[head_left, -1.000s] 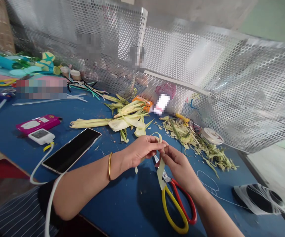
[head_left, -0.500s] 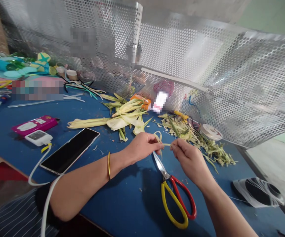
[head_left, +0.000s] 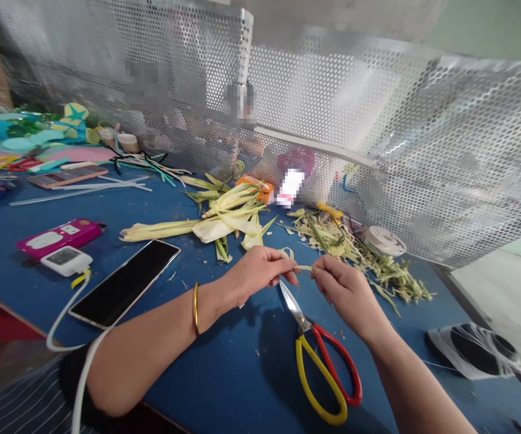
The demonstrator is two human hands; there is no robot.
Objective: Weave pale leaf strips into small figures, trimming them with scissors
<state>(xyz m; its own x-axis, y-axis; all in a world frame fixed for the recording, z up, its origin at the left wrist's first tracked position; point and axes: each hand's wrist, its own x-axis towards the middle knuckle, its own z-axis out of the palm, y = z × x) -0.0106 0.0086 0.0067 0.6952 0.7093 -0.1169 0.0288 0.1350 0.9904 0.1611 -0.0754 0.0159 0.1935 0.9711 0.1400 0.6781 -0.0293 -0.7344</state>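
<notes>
A thin pale strip of corn husk (head_left: pixel 304 267) is stretched between my two hands above the blue table (head_left: pixel 224 374). My left hand (head_left: pixel 262 272), with a gold bangle at the wrist, pinches one end, and a loop of the strip curls up behind its fingers. My right hand (head_left: pixel 344 289) is closed on the other end. Just below the hands lie scissors (head_left: pixel 303 325) with one yellow and one red handle, their blades pointing towards my left fingertips. Beyond my left hand is a pile of corn husks (head_left: pixel 228 211).
Husk scraps (head_left: pixel 359 256) lie at the right back, near a white spool (head_left: pixel 384 240). A thread cone (head_left: pixel 472 349) stands at the right edge. A black phone (head_left: pixel 127 282), a magenta device (head_left: pixel 59 237) and a white cable (head_left: pixel 82 380) are at left. A perforated metal screen (head_left: pixel 323 96) closes the back.
Both hands keep their pinch on the husk strip and have hardly moved. The whole view has shifted slightly, with the things at left lying a little further left.
</notes>
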